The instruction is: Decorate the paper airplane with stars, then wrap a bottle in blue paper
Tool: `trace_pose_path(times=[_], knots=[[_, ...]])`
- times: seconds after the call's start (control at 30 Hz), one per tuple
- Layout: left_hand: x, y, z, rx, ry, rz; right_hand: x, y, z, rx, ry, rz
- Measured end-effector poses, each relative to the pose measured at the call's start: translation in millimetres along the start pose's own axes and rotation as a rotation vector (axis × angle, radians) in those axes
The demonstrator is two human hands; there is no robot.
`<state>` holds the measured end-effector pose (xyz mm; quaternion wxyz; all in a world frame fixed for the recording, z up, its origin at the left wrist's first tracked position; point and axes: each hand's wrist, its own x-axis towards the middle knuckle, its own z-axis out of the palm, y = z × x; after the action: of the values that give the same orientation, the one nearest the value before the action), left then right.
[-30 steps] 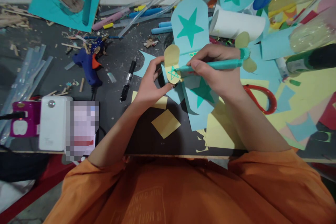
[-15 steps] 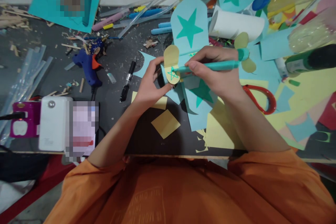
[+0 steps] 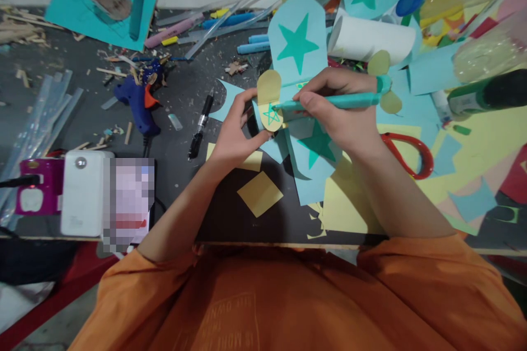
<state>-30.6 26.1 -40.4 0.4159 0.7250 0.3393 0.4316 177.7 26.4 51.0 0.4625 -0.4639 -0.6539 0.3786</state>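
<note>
My left hand (image 3: 241, 129) pinches a small yellow paper cutout (image 3: 269, 88) by its lower edge and side. On the cutout's lower half is a green outlined star. A teal marker (image 3: 349, 101) is gripped in my right hand (image 3: 340, 115), its tip at the star's upper right; whether it touches the paper I cannot tell. Behind the hands lies a light blue rounded paper piece (image 3: 298, 13) with a filled green star, and a second green star shows below, partly under my right hand. A black pen (image 3: 201, 126) rests left of my left hand.
A blue glue gun (image 3: 138, 104) lies at left, with a white power bank (image 3: 84, 192) near the front edge. Red-handled scissors (image 3: 428, 159) sit by my right forearm. A white paper roll (image 3: 373, 38) and a dark-capped bottle (image 3: 489, 90) are at right. A yellow square (image 3: 260, 194) lies in front.
The marker and my right hand have shifted slightly right and up, moving the tip from inside the star to its upper right. My left hand and the cutout stay almost still.
</note>
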Motion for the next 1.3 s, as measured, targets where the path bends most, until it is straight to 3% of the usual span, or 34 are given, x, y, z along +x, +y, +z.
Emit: trace_pose_path(times=[0.23, 0.4, 0.63, 1.3], knots=[[0.0, -0.2, 0.7, 0.011, 0.004, 0.004, 0.2, 1.3, -2.0, 0.021, -0.082, 0.032], [0.5, 2.6, 0.9, 0.039, 0.013, -0.004, -0.3, 0.8, -1.4, -0.004, -0.063, -0.052], [1.1, 4.1, 0.6, 0.079, 0.011, -0.005, -0.7, 0.3, 2.1, 0.019, -0.006, -0.015], [0.5, 2.8, 1.2, 0.031, 0.009, -0.027, -1.6, -0.2, 2.0, 0.023, 0.001, 0.022]])
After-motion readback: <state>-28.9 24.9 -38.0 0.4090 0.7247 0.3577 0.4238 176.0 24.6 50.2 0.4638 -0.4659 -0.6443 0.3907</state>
